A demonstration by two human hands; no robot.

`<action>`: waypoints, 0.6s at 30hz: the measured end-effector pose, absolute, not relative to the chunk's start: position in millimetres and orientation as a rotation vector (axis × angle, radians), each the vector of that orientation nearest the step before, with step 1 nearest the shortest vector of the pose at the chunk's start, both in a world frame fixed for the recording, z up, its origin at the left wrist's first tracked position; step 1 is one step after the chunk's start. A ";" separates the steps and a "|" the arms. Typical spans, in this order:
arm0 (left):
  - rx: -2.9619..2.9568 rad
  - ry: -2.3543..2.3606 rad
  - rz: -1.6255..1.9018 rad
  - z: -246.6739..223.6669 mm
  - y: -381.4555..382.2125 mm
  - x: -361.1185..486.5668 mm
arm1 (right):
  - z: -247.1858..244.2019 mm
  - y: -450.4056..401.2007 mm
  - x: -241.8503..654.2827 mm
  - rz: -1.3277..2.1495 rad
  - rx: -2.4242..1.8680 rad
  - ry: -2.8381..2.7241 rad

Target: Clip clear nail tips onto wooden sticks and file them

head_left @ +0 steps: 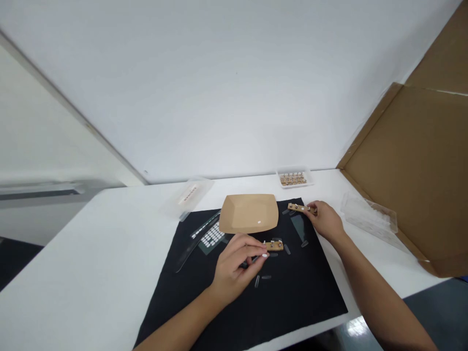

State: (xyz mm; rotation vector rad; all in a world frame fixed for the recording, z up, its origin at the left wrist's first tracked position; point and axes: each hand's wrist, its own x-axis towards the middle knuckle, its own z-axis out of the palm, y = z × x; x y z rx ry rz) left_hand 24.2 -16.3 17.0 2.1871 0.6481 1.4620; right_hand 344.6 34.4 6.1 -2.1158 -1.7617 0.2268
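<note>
My left hand is closed in a pinch over the black mat, with a small white oval tab at its fingertips. Right beside these fingers lies a wooden strip with metal pegs, its left end hidden behind them. Whether they also touch the strip I cannot tell. At the mat's far right corner, my right hand grips the end of a second wooden peg strip, which carries small white bits on top. Around the near strip are scattered clear nail tips.
A brown paper tray stands at the mat's back edge. Left of it are a sheet of white oval tabs and a dark curved strip. Behind is a plastic box of peg strips; a clear box and cardboard stand right.
</note>
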 end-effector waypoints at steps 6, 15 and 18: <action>2.190 0.665 1.437 15.0 -16.3 23.6 | 0.7 39.1 347.0 0.179 -2.120 -1.771; 2.182 0.681 1.445 19.4 -17.0 25.5 | -3.5 41.4 347.5 0.131 -2.183 -1.758; 2.142 0.715 1.422 19.5 -17.7 26.1 | -2.8 40.2 346.0 0.127 -2.199 -1.765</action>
